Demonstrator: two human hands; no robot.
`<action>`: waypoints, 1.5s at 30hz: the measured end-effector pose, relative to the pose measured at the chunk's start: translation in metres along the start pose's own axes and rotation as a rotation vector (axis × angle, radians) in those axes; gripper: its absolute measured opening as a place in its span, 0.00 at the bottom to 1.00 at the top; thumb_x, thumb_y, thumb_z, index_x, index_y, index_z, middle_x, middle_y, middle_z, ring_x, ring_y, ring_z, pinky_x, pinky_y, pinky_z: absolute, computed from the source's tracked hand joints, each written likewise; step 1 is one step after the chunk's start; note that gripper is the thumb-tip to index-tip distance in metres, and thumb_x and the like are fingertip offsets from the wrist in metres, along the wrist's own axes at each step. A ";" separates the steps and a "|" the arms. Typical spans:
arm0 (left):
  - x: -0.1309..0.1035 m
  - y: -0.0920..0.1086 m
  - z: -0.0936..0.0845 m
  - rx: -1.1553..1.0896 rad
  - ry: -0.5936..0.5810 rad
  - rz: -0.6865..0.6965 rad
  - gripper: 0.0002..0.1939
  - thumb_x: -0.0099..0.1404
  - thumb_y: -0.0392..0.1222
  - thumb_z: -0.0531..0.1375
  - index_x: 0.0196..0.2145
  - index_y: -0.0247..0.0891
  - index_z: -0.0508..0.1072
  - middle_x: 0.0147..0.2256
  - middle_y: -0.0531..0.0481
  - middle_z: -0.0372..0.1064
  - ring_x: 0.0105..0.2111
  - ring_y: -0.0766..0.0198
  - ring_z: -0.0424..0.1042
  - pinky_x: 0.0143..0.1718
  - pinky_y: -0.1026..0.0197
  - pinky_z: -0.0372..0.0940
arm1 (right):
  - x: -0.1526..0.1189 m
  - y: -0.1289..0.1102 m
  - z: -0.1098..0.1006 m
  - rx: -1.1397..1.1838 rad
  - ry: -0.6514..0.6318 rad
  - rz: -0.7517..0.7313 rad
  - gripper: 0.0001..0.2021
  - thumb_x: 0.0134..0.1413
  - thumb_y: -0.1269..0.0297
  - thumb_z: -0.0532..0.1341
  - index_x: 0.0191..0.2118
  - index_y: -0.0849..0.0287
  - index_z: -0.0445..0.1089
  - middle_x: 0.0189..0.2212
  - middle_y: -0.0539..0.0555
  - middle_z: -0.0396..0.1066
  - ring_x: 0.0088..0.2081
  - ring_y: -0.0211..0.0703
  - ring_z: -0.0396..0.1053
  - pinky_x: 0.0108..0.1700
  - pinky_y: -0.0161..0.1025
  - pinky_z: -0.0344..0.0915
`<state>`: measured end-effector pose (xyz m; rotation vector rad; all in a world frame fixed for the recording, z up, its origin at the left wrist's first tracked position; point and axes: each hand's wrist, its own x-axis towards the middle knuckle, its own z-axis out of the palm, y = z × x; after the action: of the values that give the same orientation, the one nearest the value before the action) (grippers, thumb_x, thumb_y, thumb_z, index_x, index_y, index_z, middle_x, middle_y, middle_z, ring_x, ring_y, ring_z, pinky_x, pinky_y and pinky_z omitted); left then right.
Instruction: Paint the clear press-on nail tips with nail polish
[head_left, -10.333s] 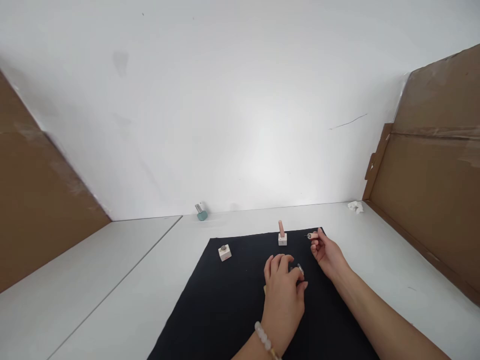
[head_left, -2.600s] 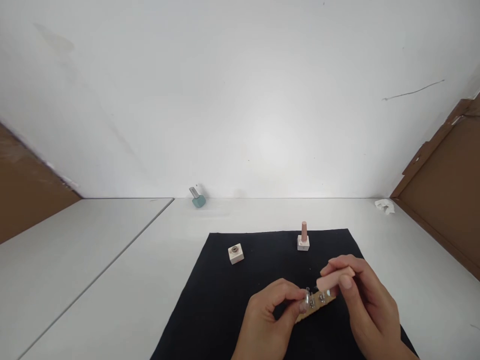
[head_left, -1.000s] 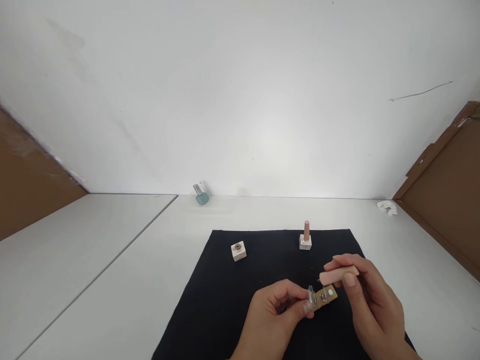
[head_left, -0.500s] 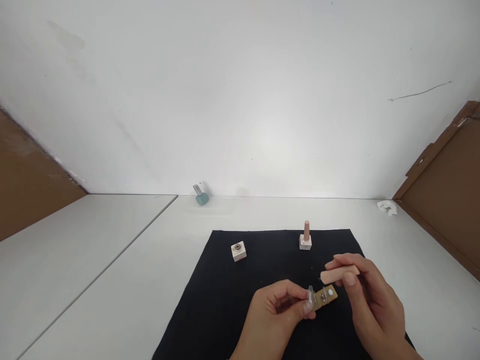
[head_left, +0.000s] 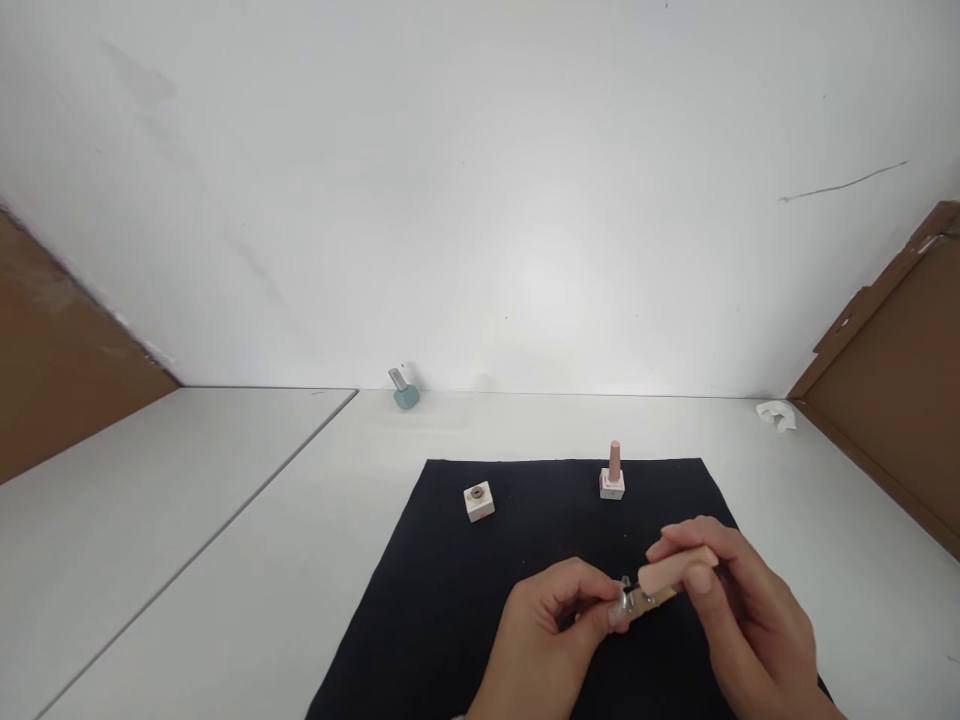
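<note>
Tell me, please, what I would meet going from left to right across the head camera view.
Left cardboard panel, teal bottle, uncapped white bottle, white bottle with a pink cap, pink handle held in the right hand, crumpled white paper, right cardboard panel.

black cloth (head_left: pixel 457 610): cut off below | tan strip (head_left: pixel 643 605): partly hidden

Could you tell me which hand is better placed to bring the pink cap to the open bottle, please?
Probably the right hand: it holds the pink cap, while the left hand pinches a clear piece.
</note>
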<state>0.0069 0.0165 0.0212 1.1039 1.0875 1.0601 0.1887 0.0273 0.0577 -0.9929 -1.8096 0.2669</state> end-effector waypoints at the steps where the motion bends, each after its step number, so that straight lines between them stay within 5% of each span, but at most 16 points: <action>1: 0.000 0.000 0.000 0.012 0.004 0.012 0.05 0.59 0.35 0.67 0.26 0.40 0.82 0.27 0.52 0.81 0.31 0.59 0.77 0.35 0.62 0.67 | 0.001 -0.001 -0.001 -0.009 -0.021 -0.019 0.10 0.75 0.57 0.54 0.48 0.50 0.72 0.32 0.48 0.81 0.31 0.38 0.81 0.33 0.30 0.77; 8: 0.001 0.003 0.001 -0.031 0.008 -0.042 0.03 0.58 0.38 0.68 0.27 0.40 0.82 0.27 0.51 0.82 0.32 0.56 0.79 0.37 0.60 0.70 | 0.001 0.003 0.002 -0.063 0.094 0.083 0.08 0.74 0.61 0.55 0.47 0.50 0.72 0.32 0.49 0.82 0.35 0.42 0.82 0.37 0.33 0.79; 14: 0.003 0.011 0.003 -0.191 0.019 -0.106 0.09 0.50 0.44 0.74 0.22 0.39 0.80 0.22 0.52 0.80 0.27 0.58 0.78 0.37 0.58 0.73 | 0.003 0.000 0.000 -0.037 -0.014 -0.015 0.09 0.73 0.58 0.56 0.46 0.50 0.73 0.33 0.49 0.82 0.32 0.41 0.81 0.33 0.32 0.78; 19: 0.003 0.001 0.002 -0.203 0.046 -0.132 0.13 0.50 0.49 0.77 0.26 0.39 0.82 0.24 0.50 0.81 0.29 0.56 0.81 0.38 0.57 0.74 | 0.000 0.007 0.003 -0.075 0.112 0.121 0.07 0.73 0.60 0.57 0.47 0.50 0.73 0.32 0.48 0.82 0.35 0.42 0.82 0.40 0.34 0.79; 24: 0.006 -0.014 0.006 -0.262 0.089 -0.147 0.21 0.44 0.57 0.78 0.23 0.38 0.81 0.21 0.51 0.79 0.27 0.56 0.80 0.34 0.57 0.74 | 0.002 0.003 0.001 -0.014 0.005 0.026 0.08 0.73 0.59 0.56 0.46 0.50 0.73 0.34 0.49 0.82 0.32 0.41 0.82 0.33 0.32 0.78; 30: 0.006 -0.009 0.005 -0.299 0.073 -0.137 0.14 0.47 0.49 0.78 0.23 0.38 0.82 0.21 0.52 0.78 0.25 0.61 0.76 0.33 0.61 0.72 | 0.002 0.003 0.000 -0.073 0.077 0.122 0.08 0.74 0.60 0.56 0.46 0.50 0.73 0.33 0.48 0.82 0.35 0.40 0.82 0.38 0.31 0.78; 36: 0.007 0.019 0.006 -0.290 0.084 -0.222 0.09 0.43 0.41 0.76 0.21 0.38 0.81 0.19 0.54 0.77 0.24 0.63 0.74 0.33 0.62 0.69 | 0.004 -0.004 -0.003 -0.039 -0.072 -0.070 0.10 0.75 0.55 0.55 0.48 0.49 0.71 0.32 0.47 0.82 0.32 0.37 0.82 0.39 0.30 0.77; 45: 0.006 0.011 0.005 -0.289 0.070 -0.210 0.13 0.44 0.47 0.77 0.22 0.37 0.81 0.20 0.52 0.77 0.25 0.62 0.74 0.34 0.60 0.71 | 0.003 0.001 -0.004 -0.062 0.019 0.028 0.08 0.75 0.58 0.55 0.48 0.49 0.71 0.33 0.48 0.81 0.34 0.38 0.82 0.37 0.29 0.77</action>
<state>0.0112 0.0232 0.0320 0.7110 1.0417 1.0547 0.1926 0.0288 0.0608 -1.0614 -1.7967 0.2194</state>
